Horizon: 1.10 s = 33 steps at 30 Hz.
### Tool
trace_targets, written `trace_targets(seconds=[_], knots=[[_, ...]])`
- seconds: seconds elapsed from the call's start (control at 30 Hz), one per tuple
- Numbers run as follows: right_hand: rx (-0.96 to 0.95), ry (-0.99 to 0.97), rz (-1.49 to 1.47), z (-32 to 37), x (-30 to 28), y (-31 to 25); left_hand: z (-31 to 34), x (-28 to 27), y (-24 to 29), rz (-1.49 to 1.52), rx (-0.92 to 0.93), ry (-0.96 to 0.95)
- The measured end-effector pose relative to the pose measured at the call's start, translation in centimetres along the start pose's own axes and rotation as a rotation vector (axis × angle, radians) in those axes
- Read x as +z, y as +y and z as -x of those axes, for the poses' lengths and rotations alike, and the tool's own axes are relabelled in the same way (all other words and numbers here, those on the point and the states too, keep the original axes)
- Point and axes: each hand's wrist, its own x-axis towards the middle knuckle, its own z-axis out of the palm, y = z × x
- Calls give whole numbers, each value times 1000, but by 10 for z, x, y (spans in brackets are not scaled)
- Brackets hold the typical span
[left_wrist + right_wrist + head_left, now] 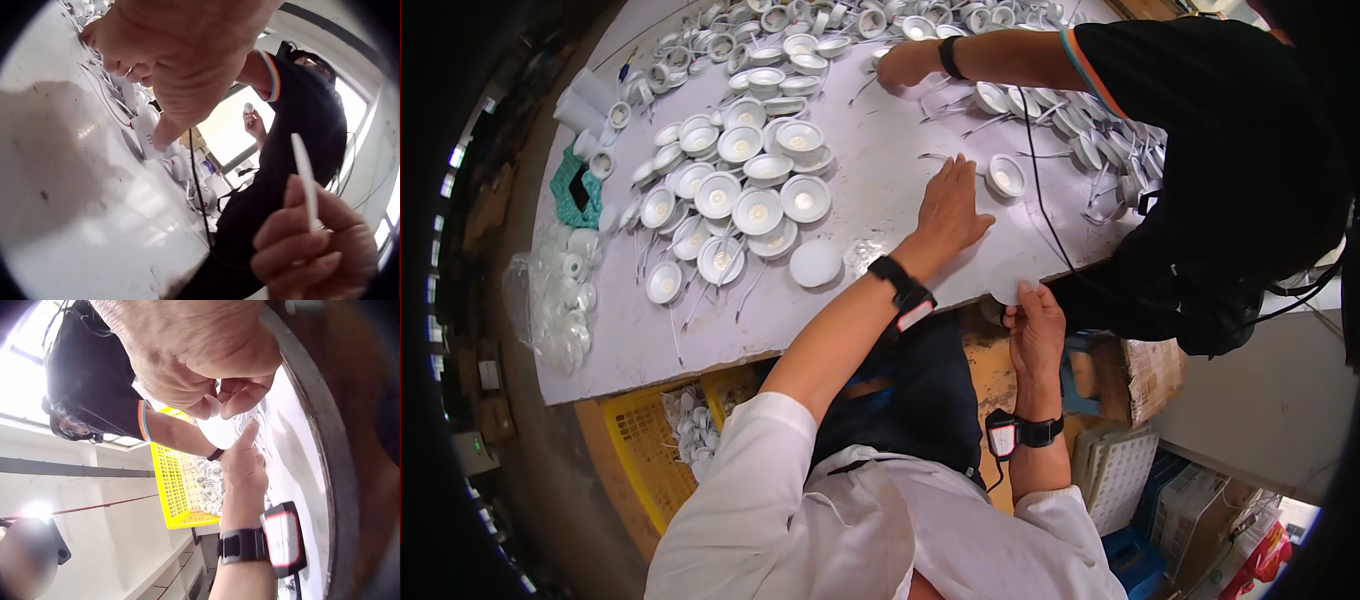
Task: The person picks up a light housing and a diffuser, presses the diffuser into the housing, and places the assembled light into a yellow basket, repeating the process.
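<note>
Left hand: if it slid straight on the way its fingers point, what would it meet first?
Probably the thin wire just beyond the left hand; the white lamp lies right of that line.

A white short-sleeved cotton shirt [800, 500] covers shoulders and upper arms, above dark navy fabric [920, 390] at the lap. Behind the left hand [955, 210] sits a black wrist strap [892, 272] carrying a small white-faced, red-edged unit [914, 315]. Behind the right hand [1035, 325] is a matching black band [1040, 431] with its own red-edged module [1000, 436].
</note>
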Motion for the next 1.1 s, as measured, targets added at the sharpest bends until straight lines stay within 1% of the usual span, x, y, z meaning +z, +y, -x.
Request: trace_targets(seconds=[0.03, 0.1, 0.13, 0.17, 0.2, 0.23, 0.3, 0.37, 0.4, 0.43, 0.47, 0.5, 0.53, 0.57, 0.6, 0.63, 0.67, 0.7, 0.77, 0.83, 0.9, 0.93, 0.97, 1.03, 1.07, 1.1], knots=[[-8, 5, 4, -2, -3, -3, -12, 6, 2, 8, 5, 3], [4, 36, -9, -3, -9, -9, -30, 16, 5, -69, -80, -106], [1, 45, -3, -3, -11, -12, -35, 26, 2, -87, -70, -61], [-1, 19, -62, -2, -10, -14, -41, 32, 0, -76, -66, -63], [-4, -10, -122, -2, -9, -17, -46, 32, 1, -21, -79, -116], [-6, -4, -120, -1, -8, -19, -48, 31, 1, 30, -92, -169], [46, -40, -183, 0, -4, -20, -47, 25, 5, 4, -94, -201], [51, -65, -195, 2, -2, -19, -46, 14, 8, 12, -133, -361], [54, -83, -208, 3, 0, -17, -42, 1, 12, 3, -136, -357], [59, -88, -215, 6, 5, -15, -32, -13, 19, 45, -204, -377], [-68, 9, -29, 11, 12, -15, -19, -28, 26, 87, -271, -396], [-196, 106, 158, 17, 18, -16, -6, -43, 30, 78, -273, -396], [-454, 94, 524, 25, 19, -19, 10, -59, 31, 208, -333, -349], [-454, 87, 518, 30, 20, -18, 28, -73, 30, 338, -391, -295], [-778, 9, 665, 34, 22, -16, 47, -85, 29, 329, -394, -287], [-1103, -76, 804, 39, 26, -13, 68, -96, 29, 432, -414, -209], [-1130, -133, 797, 44, 31, -11, 88, -107, 28, 535, -433, -125], [-1134, -151, 788, 48, 37, -7, 107, -116, 27, 528, -441, -108], [-1235, -230, 812, 56, 48, -1, 143, -131, 23, 737, -450, 108], [-1235, -297, 803, 65, 58, 7, 167, -152, 22, 713, -464, 178], [-1255, -406, 807, 72, 70, 16, 187, -167, 18, 538, -369, 270], [-1299, -458, 793, 74, 78, 20, 194, -168, 15, 503, -346, 326], [-1299, -485, 790, 78, 84, 24, 203, -169, 10, 499, -360, 345], [-1270, -562, 788, 85, 95, 31, 217, -173, 1, 324, -307, 382], [-1270, -580, 788, 88, 100, 33, 223, -175, -2, 322, -318, 394], [-1164, -588, 745, 90, 104, 36, 227, -179, -4, 303, -315, 399]])
